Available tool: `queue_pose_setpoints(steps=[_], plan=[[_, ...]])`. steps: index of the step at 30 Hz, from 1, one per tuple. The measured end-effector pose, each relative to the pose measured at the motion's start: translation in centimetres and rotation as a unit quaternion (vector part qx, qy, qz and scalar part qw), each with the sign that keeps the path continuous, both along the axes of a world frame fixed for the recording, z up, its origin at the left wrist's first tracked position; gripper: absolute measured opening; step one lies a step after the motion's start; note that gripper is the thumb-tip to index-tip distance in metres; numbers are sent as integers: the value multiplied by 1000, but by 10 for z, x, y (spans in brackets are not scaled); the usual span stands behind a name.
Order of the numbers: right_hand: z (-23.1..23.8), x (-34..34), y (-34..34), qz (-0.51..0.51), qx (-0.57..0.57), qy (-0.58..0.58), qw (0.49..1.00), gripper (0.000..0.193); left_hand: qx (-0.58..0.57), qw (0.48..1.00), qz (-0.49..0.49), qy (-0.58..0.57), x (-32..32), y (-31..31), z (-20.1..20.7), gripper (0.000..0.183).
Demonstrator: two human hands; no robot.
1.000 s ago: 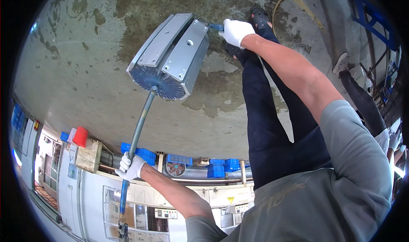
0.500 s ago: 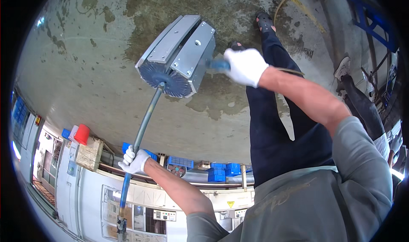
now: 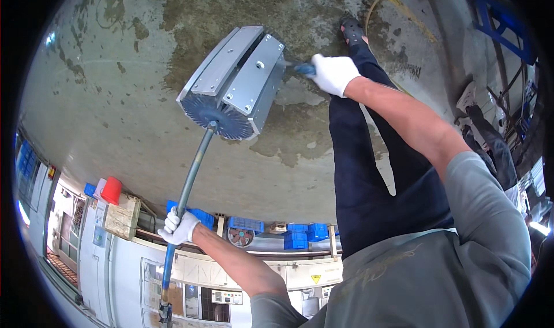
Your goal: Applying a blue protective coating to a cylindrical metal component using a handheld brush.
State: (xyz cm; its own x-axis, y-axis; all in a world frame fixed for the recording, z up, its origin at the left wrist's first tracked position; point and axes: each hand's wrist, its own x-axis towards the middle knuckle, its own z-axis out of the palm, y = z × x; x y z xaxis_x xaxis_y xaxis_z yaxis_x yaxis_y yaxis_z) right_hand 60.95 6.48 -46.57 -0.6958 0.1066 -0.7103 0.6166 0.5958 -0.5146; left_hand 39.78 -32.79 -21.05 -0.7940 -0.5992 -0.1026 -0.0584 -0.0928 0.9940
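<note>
My left hand (image 3: 180,227), in a white glove, is closed around a long metal rod (image 3: 194,169) with a blue lower part. At the rod's far end is a drum-like part made of flat grey metal plates (image 3: 249,77) with screw holes, set around a dark slotted disc (image 3: 222,119). My right hand (image 3: 336,75), also gloved in white, grips a blue hand tool (image 3: 304,69). Its thin tip points at the right side of the plates. The tip is blurred, and I cannot tell whether it touches them.
Below the drum lies a stained, partly wet concrete floor (image 3: 121,137). A yellowish hose (image 3: 372,10) runs past my foot. Blue crates (image 3: 296,237), a fan (image 3: 240,236) and a red bucket (image 3: 112,190) line the wall side. At right, another person's leg (image 3: 490,137) shows near a blue frame (image 3: 508,36).
My right hand has moved a little farther from me, and the blue tool points more directly at the plates. The drum sits slightly lower and left in view. My left hand keeps its hold.
</note>
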Motion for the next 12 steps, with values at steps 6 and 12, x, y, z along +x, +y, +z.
queue_pose_setpoints(steps=[6,12], plan=[[-59,-8,8,-28,0,-2,1000,36,23,999,-23,-5,-6,2,-4,48],[-47,-41,17,-14,-8,-60,998,42,3,1000,6,1,-3,0,4,49]])
